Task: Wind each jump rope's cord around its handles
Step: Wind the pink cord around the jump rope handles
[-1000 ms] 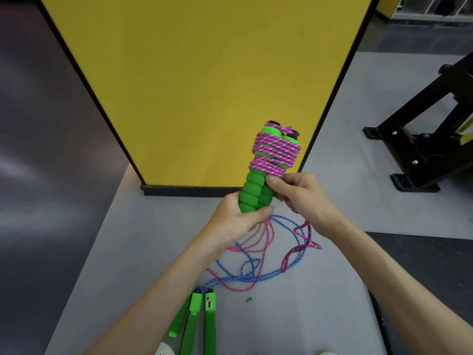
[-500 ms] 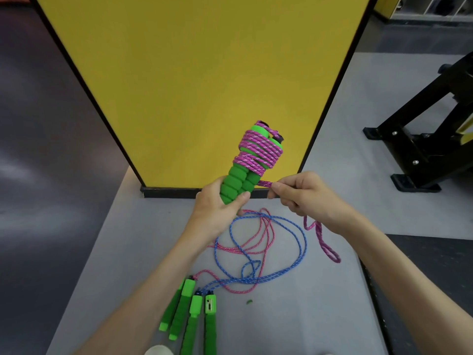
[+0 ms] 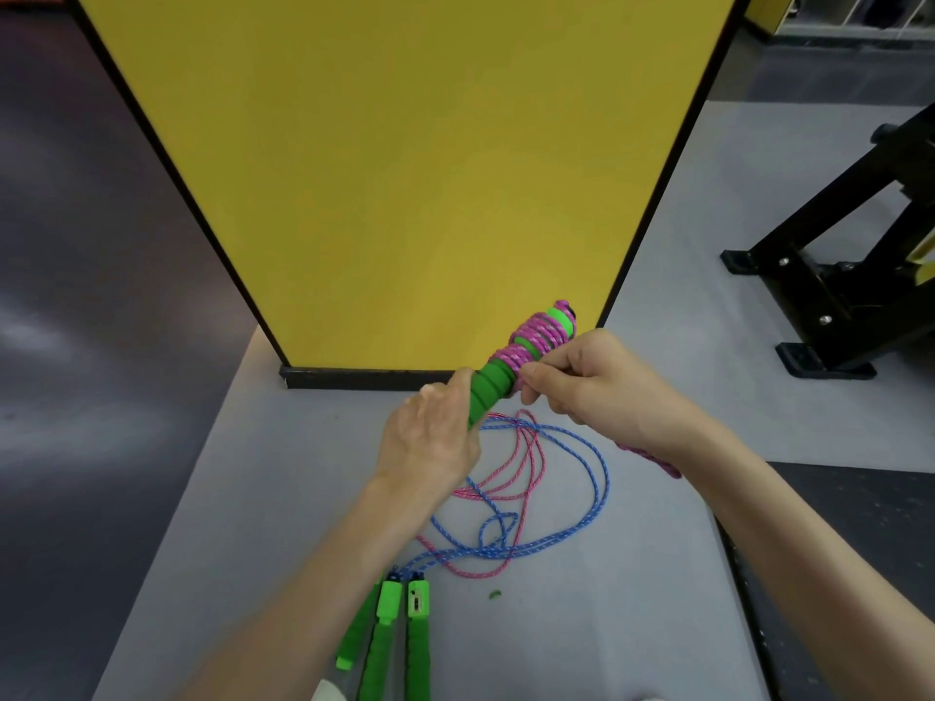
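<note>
Head view: left hand (image 3: 430, 442) grips the green handles (image 3: 493, 389) held above the grey mat (image 3: 253, 498); right hand (image 3: 592, 384) pinches the soft pink cord (image 3: 531, 341), which looks limp and best kept taut near the wraps.

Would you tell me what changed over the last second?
The green foam handles tipped from upright to leaning right. The right hand, pinching the pink braided cord, swung out and came back against them. The left hand kept gripping their base; the loose blue and pink ropes stayed put.
</note>
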The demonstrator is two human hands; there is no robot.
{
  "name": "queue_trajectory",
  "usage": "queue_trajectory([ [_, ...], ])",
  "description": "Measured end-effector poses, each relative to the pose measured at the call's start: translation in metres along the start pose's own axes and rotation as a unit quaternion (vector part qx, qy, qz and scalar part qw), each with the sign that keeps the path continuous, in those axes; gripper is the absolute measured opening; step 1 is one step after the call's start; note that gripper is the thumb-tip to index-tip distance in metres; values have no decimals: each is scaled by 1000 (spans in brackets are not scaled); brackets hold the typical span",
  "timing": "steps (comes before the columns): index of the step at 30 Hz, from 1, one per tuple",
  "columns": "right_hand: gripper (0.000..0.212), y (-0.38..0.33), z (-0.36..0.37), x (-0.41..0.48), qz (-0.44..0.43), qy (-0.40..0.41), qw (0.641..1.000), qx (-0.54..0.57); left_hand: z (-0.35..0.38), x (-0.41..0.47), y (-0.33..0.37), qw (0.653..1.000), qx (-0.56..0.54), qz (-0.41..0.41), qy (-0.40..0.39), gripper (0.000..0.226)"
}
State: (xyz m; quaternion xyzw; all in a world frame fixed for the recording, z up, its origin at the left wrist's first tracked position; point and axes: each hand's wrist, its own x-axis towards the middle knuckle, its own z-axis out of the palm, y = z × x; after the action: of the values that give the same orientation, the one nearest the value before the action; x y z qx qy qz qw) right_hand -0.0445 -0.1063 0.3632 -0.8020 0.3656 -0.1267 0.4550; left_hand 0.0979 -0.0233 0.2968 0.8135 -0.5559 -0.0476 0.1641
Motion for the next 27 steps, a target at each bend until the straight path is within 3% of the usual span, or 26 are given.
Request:
queue_trajectory([
  [7,37,1,-3,2,36,29,998,39,3,-9,8,991,83,100,22,69],
  [13,14,14,-16,3,41,22,999,23,13,-21,23,978,72,192,-29,70],
  [17,18,29,-23,1,17,38,999,-23,9,-20,20,964,33,264,-7,74],
  [24,25,37,-24,0,7,-79,997,1,6,-16,12,945,-35,321,-57,68],
  [27,23,69,-30,7,53,-139,988,33,5,-14,7,941,-120,303,-91,59],
])
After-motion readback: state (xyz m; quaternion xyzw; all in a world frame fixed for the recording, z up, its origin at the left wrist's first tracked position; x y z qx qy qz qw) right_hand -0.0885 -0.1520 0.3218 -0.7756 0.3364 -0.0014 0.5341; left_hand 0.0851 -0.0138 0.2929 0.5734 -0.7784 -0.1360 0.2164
